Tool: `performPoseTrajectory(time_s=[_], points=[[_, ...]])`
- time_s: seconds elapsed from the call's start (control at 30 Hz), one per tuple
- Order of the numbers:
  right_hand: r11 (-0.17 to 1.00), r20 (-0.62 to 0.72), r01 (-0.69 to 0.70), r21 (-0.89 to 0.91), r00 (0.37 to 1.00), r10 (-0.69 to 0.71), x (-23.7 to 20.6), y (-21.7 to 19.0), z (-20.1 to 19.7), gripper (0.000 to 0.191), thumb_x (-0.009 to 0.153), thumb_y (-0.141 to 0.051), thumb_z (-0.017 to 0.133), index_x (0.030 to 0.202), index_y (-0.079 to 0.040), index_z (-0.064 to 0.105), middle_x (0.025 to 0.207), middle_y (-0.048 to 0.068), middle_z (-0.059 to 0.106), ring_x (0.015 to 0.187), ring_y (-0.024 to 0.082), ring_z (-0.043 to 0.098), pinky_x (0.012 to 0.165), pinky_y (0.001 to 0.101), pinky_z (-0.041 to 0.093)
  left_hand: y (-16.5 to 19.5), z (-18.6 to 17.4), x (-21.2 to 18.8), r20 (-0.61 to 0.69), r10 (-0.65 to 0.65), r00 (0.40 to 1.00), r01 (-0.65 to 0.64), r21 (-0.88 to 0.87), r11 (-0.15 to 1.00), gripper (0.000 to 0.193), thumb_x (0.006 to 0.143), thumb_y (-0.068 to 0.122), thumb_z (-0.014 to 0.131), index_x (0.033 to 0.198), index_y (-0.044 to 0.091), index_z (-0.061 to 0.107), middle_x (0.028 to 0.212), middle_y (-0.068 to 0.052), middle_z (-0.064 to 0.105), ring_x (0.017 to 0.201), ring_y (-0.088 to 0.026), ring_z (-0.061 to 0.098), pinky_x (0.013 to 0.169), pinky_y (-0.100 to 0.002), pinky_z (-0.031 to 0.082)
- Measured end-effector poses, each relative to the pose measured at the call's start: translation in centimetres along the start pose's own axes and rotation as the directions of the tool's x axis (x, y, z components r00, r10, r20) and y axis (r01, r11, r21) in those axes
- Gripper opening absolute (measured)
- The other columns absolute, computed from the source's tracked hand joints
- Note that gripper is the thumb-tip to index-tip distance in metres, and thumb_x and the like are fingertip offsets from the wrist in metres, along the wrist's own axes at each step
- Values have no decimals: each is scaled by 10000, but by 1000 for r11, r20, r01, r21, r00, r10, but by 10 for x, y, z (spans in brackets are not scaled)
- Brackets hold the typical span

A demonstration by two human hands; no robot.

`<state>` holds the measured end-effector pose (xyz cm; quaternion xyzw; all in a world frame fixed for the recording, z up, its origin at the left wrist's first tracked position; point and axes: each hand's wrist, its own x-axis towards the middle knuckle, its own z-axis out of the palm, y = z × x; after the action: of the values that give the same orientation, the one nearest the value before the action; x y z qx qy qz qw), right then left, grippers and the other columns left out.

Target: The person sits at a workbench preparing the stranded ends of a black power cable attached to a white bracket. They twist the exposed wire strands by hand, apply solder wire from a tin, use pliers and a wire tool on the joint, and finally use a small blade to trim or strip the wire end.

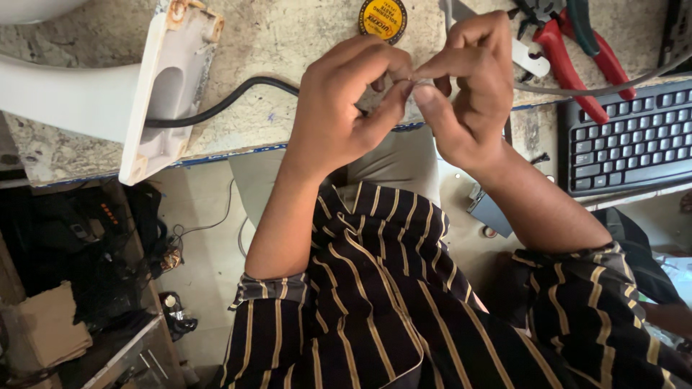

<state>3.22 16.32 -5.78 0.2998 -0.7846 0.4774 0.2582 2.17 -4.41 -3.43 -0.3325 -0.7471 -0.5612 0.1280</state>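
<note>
Black shirt point(375, 302) with gold stripes; red-handled pliers point(577, 68), black keyboard point(634, 140); possibly grey wire point(598, 90)

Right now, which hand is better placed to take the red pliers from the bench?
Probably the right hand: the red pliers lie just beside it, while the left hand is farther away. Both hands pinch a thin wire.

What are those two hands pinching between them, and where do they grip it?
Both the left hand and right hand pinch a thin grey wire at its end, between thumb and fingertips.

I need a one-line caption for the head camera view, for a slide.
Both hands, left hand and right hand, pinch a thin wire above a worn workbench, beside red pliers and a black keyboard.
</note>
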Motion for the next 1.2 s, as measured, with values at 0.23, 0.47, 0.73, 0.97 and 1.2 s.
performPoseTrajectory(time_s=[0.23, 0.47, 0.73, 0.97, 1.2], points=[[823, 125, -14, -568, 987, 103, 15, 20, -73, 180, 1022, -179, 639, 1015, -5, 685, 970, 174, 654, 877, 285, 595, 795, 450, 448, -2, 3, 1, 16, -23, 1000, 25, -93, 995, 73, 1021, 8, 682, 1042, 35, 618, 957, -34, 691, 797, -125, 713, 727, -247, 573], [456, 152, 98, -885, 985, 84, -10, 59, -109, 284, 1000, -223, 666, 1160, 11, 676, 1093, 221, 643, 1069, 407, 572, 909, 498, 418, -7, 4, 1, 45, 1, 999, 8, -193, 981, 70, 1043, 4, 670, 1080, 34, 619, 1011, -35, 714, 818, -115, 736, 751, -231, 637], [535, 108, -27, -845, 969, 220, -20, 78, -117, 198, 1091, -178, 594, 1153, 4, 643, 1148, 234, 646, 1102, 437, 575, 977, 541, 448, -10, 1, -1, 62, 33, 998, -18, -232, 973, 50, 1037, 3, 650, 1070, 36, 632, 973, -47, 711, 808, -125, 724, 731, -249, 611], [524, 134, 50, -850, 983, 123, -27, 90, -122, 158, 1078, -141, 592, 1104, 7, 642, 1111, 223, 640, 1029, 431, 578, 940, 518, 447, -13, 1, -1, 106, 83, 991, -48, -297, 954, 51, 1090, 31, 591, 1057, 38, 553, 980, -57, 721, 951, -142, 773, 818, -268, 606], [476, 108, 75, -876, 993, 42, -25, 103, -121, 112, 1030, -122, 618, 1000, -14, 620, 971, 179, 620, 947, 389, 589, 819, 485, 423, -14, 2, -3, 163, 50, 985, -4, -272, 962, 37, 1129, 40, 528, 1105, 51, 501, 887, -47, 661, 982, -149, 804, 775, -259, 590]])
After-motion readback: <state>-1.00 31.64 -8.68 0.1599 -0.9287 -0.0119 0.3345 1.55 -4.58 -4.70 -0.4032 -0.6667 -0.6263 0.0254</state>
